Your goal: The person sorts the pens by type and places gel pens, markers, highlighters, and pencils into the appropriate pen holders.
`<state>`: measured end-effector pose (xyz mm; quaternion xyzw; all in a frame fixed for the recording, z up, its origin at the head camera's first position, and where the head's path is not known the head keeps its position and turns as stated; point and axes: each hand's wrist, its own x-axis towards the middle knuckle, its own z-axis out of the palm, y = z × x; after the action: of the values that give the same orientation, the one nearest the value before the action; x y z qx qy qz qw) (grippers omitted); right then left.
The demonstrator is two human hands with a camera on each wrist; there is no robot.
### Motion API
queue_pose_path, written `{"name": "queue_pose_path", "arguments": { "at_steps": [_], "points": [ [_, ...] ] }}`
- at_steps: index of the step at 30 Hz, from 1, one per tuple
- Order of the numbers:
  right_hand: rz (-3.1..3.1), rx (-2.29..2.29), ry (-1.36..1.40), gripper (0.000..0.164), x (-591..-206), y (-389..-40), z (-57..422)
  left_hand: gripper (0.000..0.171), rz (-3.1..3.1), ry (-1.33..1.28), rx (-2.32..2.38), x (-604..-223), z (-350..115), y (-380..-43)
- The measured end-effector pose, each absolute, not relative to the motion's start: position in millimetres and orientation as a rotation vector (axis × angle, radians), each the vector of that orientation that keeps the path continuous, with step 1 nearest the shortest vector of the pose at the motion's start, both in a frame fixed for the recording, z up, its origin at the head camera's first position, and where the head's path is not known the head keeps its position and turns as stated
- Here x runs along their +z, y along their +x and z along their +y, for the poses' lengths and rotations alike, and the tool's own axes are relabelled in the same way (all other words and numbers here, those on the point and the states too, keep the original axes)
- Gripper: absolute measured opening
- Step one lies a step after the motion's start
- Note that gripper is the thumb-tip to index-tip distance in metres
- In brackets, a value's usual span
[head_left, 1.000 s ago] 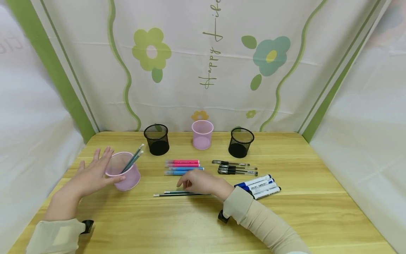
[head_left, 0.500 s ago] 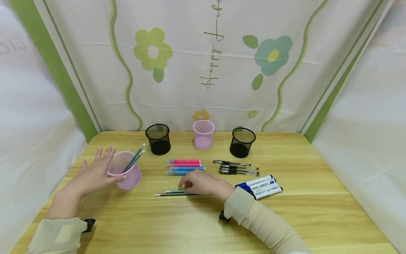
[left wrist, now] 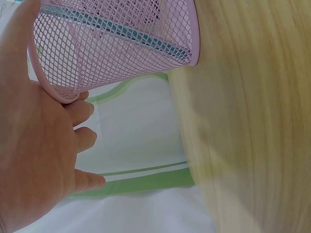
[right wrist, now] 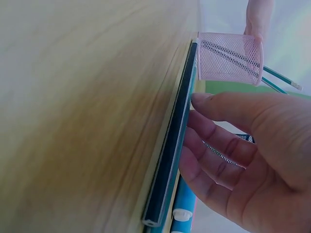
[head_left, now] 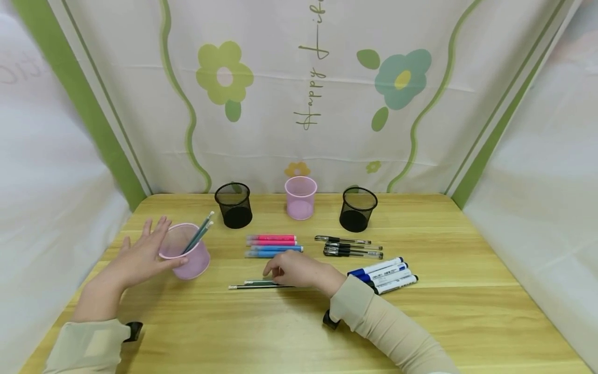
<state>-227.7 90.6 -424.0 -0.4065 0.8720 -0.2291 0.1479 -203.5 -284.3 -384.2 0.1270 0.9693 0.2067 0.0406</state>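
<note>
My left hand [head_left: 137, 262] rests at the rim of a pink mesh pen cup [head_left: 195, 264], thumb along its near side and the other fingers spread out. Two green pencils [head_left: 198, 235] lean in that cup, eraser ends up. Over the middle of the table, my right hand [head_left: 299, 268] has its fingers curled down to a pair of pencils lying side by side. The black pencil [right wrist: 170, 145] is nearer to me. Thumb and fingertips pinch at the green pencil [head_left: 254, 282] just behind it; the fingertips are partly hidden by the black pencil in the right wrist view.
Pink markers [head_left: 273, 240] and blue markers [head_left: 280, 249] lie just behind my right hand. Black gel pens [head_left: 352, 249] and whiteboard markers [head_left: 388, 275] lie to the right. At the back stand a black mesh cup [head_left: 235, 215], a pink one [head_left: 300, 205] and another black one [head_left: 356, 218].
The head view has shifted very slightly. Both hands, the cups and the pencils hold the same places.
</note>
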Motion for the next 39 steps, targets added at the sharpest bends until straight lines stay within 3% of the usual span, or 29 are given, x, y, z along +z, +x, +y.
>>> {"name": "queue_pose_path", "arguments": {
  "at_steps": [27, 39],
  "points": [
    [2.505, -0.509, -1.18, 0.028, -418, -228, 82, 0.117, 2.965, 0.389, 0.652, -386, -286, -203],
    [2.518, -0.35, -1.229, 0.044, -414, -226, 79, 0.118, 2.968, 0.392, 0.641, -386, -286, -204]
  ]
}}
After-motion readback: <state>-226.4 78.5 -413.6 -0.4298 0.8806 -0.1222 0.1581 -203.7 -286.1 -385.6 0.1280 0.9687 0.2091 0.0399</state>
